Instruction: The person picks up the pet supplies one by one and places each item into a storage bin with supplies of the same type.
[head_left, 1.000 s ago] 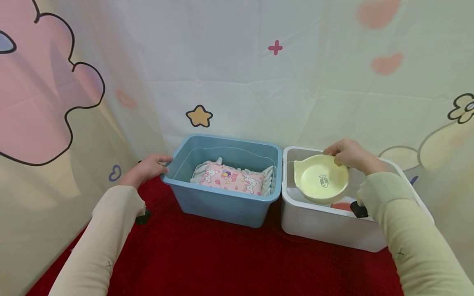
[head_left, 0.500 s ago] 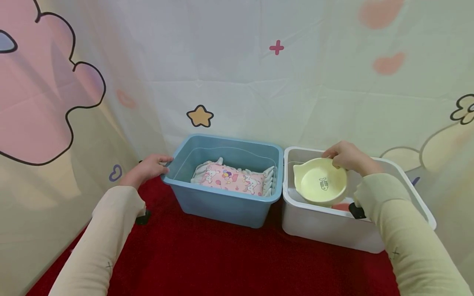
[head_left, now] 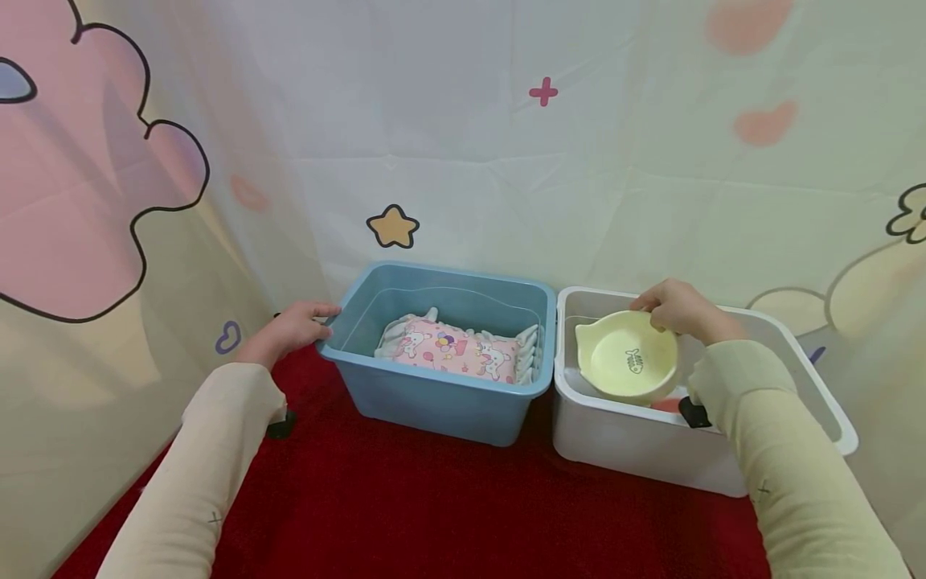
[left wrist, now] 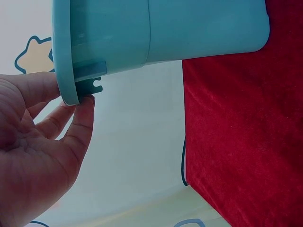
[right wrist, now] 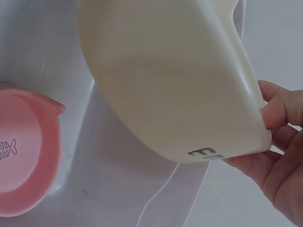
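Note:
My left hand (head_left: 292,326) pinches the left rim of a blue plastic bin (head_left: 434,410). In the left wrist view its thumb and fingers (left wrist: 81,120) meet around the lip near a small notched tab. Over at the right, my right hand (head_left: 683,310) holds a pale yellow bowl (head_left: 615,358) by its back edge. The bowl has pointed ears and a fish-bone print, and it is tilted within the mouth of a white bin (head_left: 644,450). Seen from the right wrist, its underside faces the camera. A pink bowl (right wrist: 26,156) of like shape lies in the white bin.
Inside the blue bin lies a pink bunny-print packet (head_left: 456,350) with white ruffled ends. Both bins stand side by side on a red cloth (head_left: 405,507), against a white printed curtain (head_left: 463,185).
The right hand has lowered the yellow bowl slightly and tilted it within the white bin. My left hand keeps its grip on the blue rim. The view has shifted a little.

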Demonstrator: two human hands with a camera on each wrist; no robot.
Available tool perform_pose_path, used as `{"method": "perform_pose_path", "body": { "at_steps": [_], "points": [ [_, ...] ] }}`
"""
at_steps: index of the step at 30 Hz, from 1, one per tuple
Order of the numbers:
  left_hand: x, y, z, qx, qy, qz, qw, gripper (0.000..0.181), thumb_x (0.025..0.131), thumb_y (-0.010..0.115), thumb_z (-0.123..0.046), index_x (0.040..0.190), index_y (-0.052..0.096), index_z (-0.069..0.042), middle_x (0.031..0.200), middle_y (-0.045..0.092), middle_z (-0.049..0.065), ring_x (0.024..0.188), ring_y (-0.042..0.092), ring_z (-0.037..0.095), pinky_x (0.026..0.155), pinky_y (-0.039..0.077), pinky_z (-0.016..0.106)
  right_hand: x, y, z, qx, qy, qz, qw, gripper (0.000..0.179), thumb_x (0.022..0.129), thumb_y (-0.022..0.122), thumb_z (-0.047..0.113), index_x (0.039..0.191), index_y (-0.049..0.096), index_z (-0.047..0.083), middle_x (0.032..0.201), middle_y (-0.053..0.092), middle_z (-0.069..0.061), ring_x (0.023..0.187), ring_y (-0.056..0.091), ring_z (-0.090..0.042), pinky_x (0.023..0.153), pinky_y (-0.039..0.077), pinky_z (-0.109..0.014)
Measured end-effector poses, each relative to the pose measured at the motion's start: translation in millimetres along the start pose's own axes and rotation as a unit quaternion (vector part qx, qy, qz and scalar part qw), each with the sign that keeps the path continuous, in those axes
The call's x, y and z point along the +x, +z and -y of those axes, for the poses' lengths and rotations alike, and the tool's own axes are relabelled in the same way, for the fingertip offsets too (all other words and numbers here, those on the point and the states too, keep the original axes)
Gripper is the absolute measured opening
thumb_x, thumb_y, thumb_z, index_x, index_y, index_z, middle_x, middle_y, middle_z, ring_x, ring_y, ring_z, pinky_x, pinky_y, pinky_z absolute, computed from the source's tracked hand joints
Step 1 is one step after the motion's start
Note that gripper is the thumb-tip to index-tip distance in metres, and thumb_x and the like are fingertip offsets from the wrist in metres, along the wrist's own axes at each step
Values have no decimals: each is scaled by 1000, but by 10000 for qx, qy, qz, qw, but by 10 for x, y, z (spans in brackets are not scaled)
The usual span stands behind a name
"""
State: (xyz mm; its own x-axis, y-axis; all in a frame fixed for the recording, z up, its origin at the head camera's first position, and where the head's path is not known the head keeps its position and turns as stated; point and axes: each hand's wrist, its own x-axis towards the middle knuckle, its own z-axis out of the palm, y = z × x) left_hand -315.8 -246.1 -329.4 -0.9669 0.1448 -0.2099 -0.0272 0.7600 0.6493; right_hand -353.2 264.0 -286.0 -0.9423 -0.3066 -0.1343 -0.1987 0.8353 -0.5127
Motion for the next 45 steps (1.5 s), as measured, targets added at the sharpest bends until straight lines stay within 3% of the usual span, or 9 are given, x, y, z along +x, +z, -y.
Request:
{"method": "perform_pose_path", "body": {
  "at_steps": [14,30,45],
  "points": [
    [-16,-3,5,8,-2,-3,10000,51,89,41,-4,136,25,4,140,24,28,125,28,45,98,32,53,76,23,-30,-4,15,42,10000,51,62,39,-12,111,55,-12,99,56,-28,54,41,-13,46,36,-24],
    [-5,0,33,-91,-32,-19,10000,51,89,41,-5,137,27,0,140,27,25,125,29,43,98,33,53,100,37,-137,195,237,155,9994,52,64,38,-10,115,52,-9,111,51,-32,67,50,-15,52,43,-26],
    [-9,-4,24,-87,-61,2,9999,51,88,40,-5,137,27,0,140,27,24,125,29,42,99,32,53,149,78,-320,418,357,69,9985,54,64,39,-10,117,49,-11,113,48,-35,61,50,-12,50,45,-26]
  ]
}}
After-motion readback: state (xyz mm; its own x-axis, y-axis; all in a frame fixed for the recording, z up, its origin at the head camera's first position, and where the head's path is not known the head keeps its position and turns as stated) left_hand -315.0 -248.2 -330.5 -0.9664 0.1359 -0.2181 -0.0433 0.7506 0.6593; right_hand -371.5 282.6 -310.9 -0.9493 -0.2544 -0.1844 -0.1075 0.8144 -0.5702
